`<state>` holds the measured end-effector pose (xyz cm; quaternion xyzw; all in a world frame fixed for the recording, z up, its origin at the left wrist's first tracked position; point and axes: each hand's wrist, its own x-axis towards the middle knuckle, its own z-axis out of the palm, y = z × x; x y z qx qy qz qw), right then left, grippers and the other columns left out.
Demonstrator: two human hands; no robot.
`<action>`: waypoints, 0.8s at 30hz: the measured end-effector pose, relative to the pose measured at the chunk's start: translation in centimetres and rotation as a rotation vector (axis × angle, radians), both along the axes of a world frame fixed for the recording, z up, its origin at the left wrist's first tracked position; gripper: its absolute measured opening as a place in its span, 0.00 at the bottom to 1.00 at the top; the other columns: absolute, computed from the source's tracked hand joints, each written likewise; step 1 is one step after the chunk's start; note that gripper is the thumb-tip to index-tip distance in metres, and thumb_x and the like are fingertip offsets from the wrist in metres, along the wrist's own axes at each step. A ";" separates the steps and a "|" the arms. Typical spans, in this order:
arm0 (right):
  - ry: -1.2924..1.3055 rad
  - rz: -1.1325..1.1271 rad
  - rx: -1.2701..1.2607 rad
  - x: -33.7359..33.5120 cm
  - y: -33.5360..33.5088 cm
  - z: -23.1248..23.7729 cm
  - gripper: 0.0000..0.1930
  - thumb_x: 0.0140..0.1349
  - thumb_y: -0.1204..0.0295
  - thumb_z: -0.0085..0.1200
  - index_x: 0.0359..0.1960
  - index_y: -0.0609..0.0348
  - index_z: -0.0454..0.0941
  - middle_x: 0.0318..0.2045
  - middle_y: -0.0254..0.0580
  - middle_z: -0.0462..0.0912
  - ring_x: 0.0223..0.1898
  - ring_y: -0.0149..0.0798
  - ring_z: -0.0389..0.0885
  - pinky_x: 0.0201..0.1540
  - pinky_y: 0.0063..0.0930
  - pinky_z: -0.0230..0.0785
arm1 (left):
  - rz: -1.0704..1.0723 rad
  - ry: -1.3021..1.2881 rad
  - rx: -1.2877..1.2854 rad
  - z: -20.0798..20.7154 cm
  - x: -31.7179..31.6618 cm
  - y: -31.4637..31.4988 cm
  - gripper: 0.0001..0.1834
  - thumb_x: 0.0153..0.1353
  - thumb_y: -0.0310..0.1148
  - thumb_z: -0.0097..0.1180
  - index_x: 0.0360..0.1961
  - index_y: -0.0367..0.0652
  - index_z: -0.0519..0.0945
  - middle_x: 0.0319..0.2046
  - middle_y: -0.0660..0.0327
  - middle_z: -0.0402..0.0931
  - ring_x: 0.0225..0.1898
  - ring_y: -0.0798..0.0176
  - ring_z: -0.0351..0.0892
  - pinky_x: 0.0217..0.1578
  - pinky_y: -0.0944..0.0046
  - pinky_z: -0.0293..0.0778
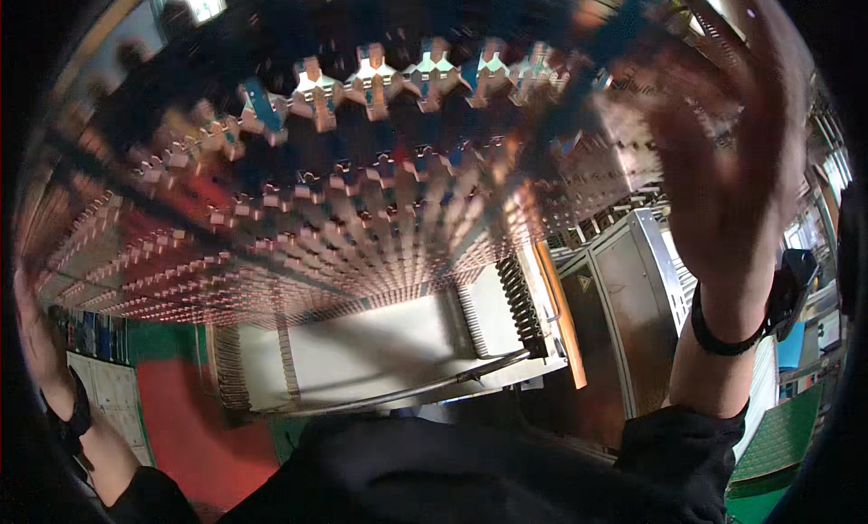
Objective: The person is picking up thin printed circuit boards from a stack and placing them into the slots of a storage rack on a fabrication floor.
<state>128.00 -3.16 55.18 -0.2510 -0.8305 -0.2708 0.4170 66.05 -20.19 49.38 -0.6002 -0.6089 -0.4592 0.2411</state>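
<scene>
A large panel (362, 226) with many rows of small copper-coloured tabs fills the upper middle, raised in front of me and tilted. Dark gaps and a few bright openings show between its far rows. My right hand (732, 153) is raised at the panel's right side, a black watch (791, 293) on its wrist. Motion smears its fingers, so I cannot see whether they grip the panel's edge. At the far left rim my left hand (34, 311) is near the panel's left side, with a black band (77, 411) at the wrist. Its fingers are hidden.
Below the panel lies a white surface (366, 352) with dark ribbed strips (517, 302) along it. An orange bar (561, 316) stands beside a grey metal cabinet (633, 289) on the right. Red flooring (199, 424) and a white cabinet (107, 388) are at lower left.
</scene>
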 end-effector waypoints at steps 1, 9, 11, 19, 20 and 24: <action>-0.302 -0.273 0.518 -0.8 2.7 2.6 0.41 0.61 0.43 0.59 0.65 0.63 0.67 0.57 0.56 0.76 0.58 0.52 0.76 0.61 0.44 0.70 | -0.032 -0.030 -0.019 0.0 0.6 1.0 0.23 0.74 0.39 0.49 0.62 0.34 0.68 0.52 0.54 0.75 0.52 0.60 0.75 0.53 0.62 0.70; -0.269 -0.090 -0.115 -3.2 0.2 5.1 0.30 0.59 0.55 0.65 0.56 0.63 0.73 0.47 0.55 0.81 0.48 0.51 0.83 0.50 0.42 0.76 | -0.103 -0.138 -0.213 4.1 5.7 3.9 0.20 0.74 0.39 0.49 0.59 0.34 0.73 0.50 0.55 0.78 0.50 0.61 0.77 0.52 0.64 0.72; -0.235 -0.011 0.090 -4.8 0.4 4.3 0.26 0.59 0.59 0.66 0.53 0.63 0.74 0.43 0.51 0.82 0.45 0.48 0.84 0.47 0.39 0.76 | -0.089 -0.193 -0.297 4.6 6.2 3.7 0.22 0.75 0.39 0.47 0.62 0.35 0.70 0.54 0.55 0.76 0.53 0.63 0.76 0.55 0.65 0.71; -0.221 -0.107 -0.058 -6.1 -0.8 4.6 0.19 0.60 0.65 0.66 0.47 0.61 0.76 0.36 0.45 0.82 0.39 0.42 0.83 0.42 0.36 0.75 | -0.066 -0.059 -0.419 5.3 7.8 5.0 0.22 0.76 0.40 0.45 0.64 0.38 0.69 0.58 0.59 0.75 0.58 0.69 0.74 0.60 0.69 0.69; -0.216 -0.068 -0.122 -6.1 -1.0 4.9 0.19 0.60 0.65 0.66 0.47 0.62 0.76 0.37 0.45 0.82 0.39 0.42 0.83 0.43 0.36 0.76 | -0.086 -0.087 -0.462 5.8 8.0 5.3 0.28 0.74 0.47 0.46 0.65 0.39 0.68 0.60 0.57 0.72 0.60 0.67 0.72 0.62 0.65 0.67; -0.209 0.017 -0.145 -6.3 -0.2 4.2 0.19 0.61 0.67 0.65 0.48 0.62 0.75 0.39 0.46 0.83 0.41 0.43 0.83 0.45 0.37 0.75 | -0.132 -0.009 -0.483 8.3 11.3 3.2 0.26 0.71 0.47 0.51 0.59 0.38 0.72 0.54 0.57 0.73 0.53 0.65 0.73 0.56 0.63 0.68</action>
